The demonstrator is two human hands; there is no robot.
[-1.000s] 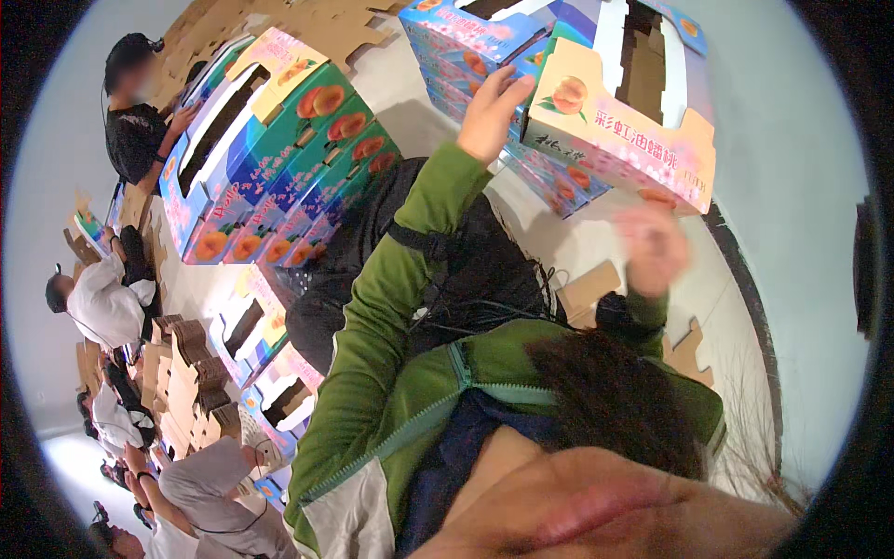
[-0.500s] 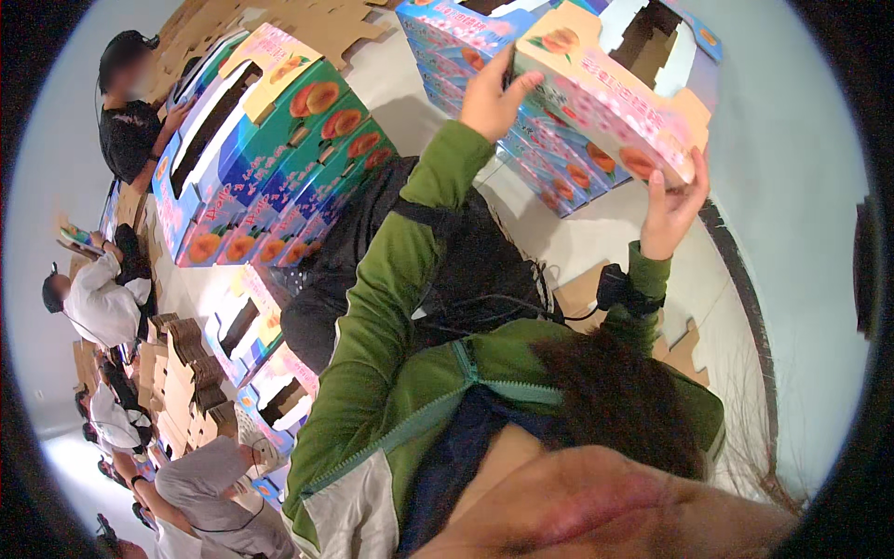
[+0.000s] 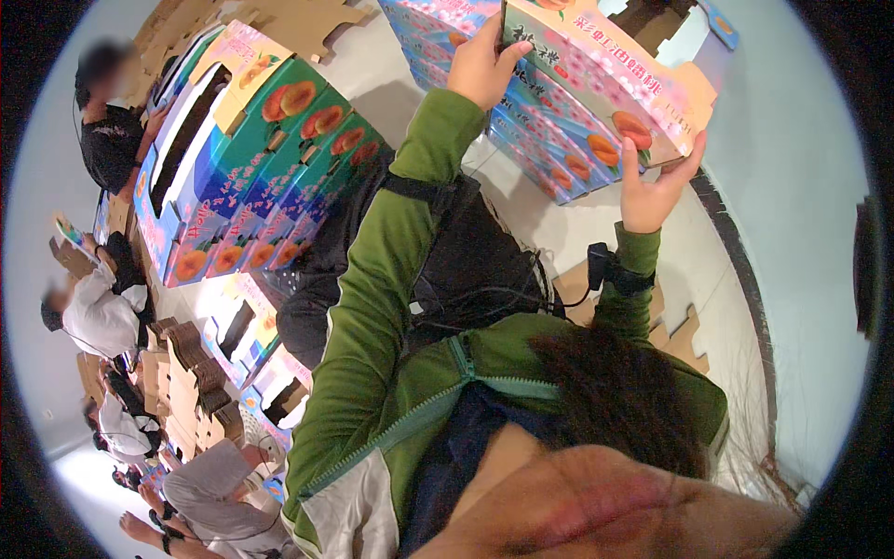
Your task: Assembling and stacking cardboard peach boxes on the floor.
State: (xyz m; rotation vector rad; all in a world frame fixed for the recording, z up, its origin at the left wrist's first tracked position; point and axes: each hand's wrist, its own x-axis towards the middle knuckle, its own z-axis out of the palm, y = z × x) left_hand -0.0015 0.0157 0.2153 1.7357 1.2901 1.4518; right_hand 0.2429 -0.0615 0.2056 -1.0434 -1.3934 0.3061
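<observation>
Both hands' fingers grip the pink fruit carton [image 3: 605, 84], left hand [image 3: 480, 70] and right hand [image 3: 652, 191]; its far end is cut off.

Left hand [image 3: 481, 67], right hand [image 3: 655, 183] raised, gripping.

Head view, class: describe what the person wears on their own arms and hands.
Both hands, left hand and right hand, are bare. Long green fabric sleeves cover both arms. A black strap with a small black device and thin black cable circles the right wrist.

Pale floor [image 3: 391, 70], light wall [image 3: 792, 186] (dark skirting), bright even light.
</observation>
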